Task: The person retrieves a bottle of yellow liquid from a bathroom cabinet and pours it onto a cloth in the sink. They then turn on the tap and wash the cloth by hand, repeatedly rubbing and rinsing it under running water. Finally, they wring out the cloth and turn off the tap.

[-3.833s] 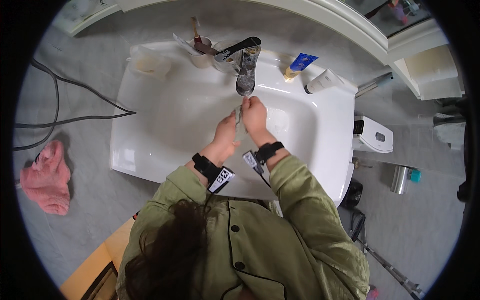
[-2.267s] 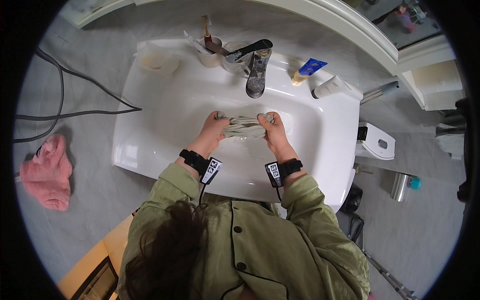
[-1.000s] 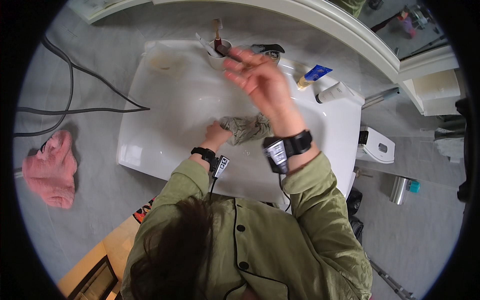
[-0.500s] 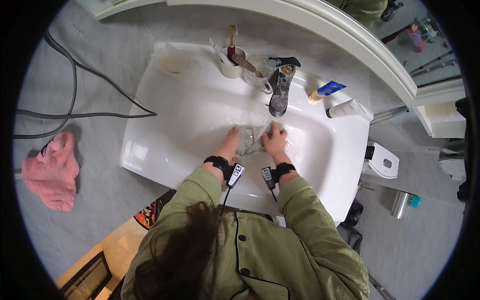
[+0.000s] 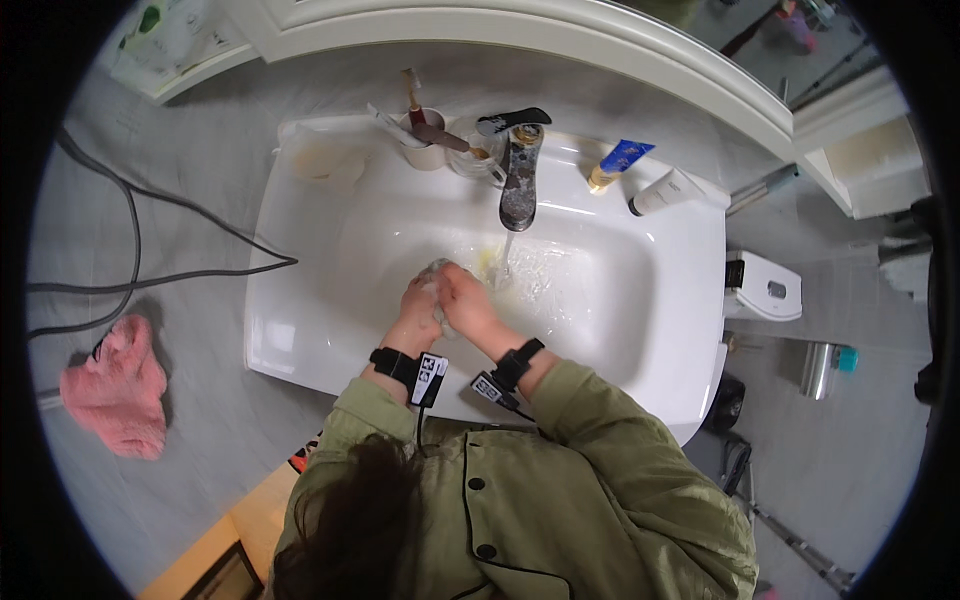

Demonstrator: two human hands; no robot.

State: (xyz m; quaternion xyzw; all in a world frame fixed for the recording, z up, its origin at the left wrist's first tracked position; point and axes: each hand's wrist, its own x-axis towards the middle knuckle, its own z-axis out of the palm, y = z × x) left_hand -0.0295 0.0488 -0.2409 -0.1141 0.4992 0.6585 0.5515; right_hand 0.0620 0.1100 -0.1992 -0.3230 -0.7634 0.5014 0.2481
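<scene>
Both my hands are together over the left part of the white sink [image 5: 600, 260]. My left hand [image 5: 415, 310] is closed around a bunched, wet, pale grey-white cloth [image 5: 436, 268]. From the other side my right hand [image 5: 466, 302] presses on the same cloth, its fingers curled against it. Most of the cloth is hidden between the hands. To the right of them, a thin stream of water [image 5: 506, 256] falls from the worn dark faucet [image 5: 519, 180] into the basin.
Behind the basin stand a cup with toothbrushes [image 5: 423, 152] and a clear glass mug [image 5: 480, 165]. A blue and yellow tube [image 5: 618, 165] and a white tube [image 5: 665, 192] lie on the right ledge. A pink towel [image 5: 120, 390] hangs at the left; grey cables [image 5: 200, 205] cross the wall.
The cloth was spread out under the faucet with my hands on either side. Now it is lifted, moved left and squeezed small between both hands, baring the water stream. The view has shifted slightly.
</scene>
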